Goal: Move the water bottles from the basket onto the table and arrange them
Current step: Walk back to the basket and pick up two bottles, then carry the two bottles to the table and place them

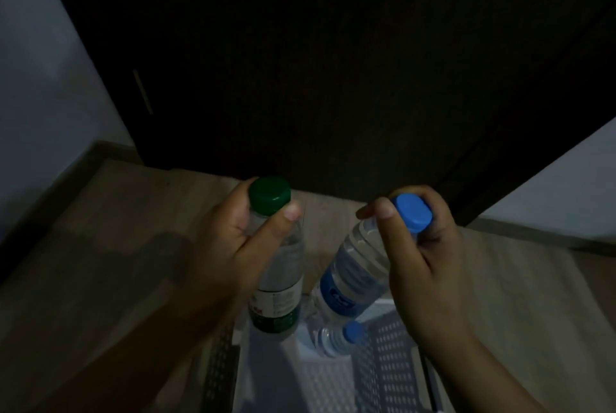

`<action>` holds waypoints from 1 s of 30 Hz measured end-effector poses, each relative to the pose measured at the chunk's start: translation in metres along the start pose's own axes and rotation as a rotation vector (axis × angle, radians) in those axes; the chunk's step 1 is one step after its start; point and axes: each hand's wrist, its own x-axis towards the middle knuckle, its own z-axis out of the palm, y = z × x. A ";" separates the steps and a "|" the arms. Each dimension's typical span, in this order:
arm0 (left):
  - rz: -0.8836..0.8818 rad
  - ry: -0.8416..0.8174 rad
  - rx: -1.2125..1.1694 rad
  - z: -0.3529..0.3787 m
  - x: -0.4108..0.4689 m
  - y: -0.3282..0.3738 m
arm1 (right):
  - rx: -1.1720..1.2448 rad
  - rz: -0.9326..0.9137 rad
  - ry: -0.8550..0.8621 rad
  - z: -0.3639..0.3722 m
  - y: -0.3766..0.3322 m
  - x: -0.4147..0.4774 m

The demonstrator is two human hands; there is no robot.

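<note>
My left hand (230,246) grips the neck of a clear bottle with a green cap and green label (283,282), held upright above the basket. My right hand (423,262) grips the neck of a blue-capped bottle with a blue label (350,276), tilted so that its base points down and to the left. Both bottles hang over the far end of a white perforated basket (386,376). Another blue-capped bottle (336,337) lies inside the basket below them.
The scene is dim. The basket stands on a beige floor (100,262). A dark wooden door or cabinet (333,79) fills the background, with pale walls (40,79) to the left and right.
</note>
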 end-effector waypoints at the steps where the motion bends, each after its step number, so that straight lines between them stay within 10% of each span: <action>1: -0.025 0.013 0.013 -0.002 0.007 0.015 | -0.008 0.017 -0.004 -0.002 -0.013 0.011; 30: 0.221 -0.017 -0.011 -0.157 0.127 0.702 | 0.098 -0.201 -0.032 -0.172 -0.653 0.268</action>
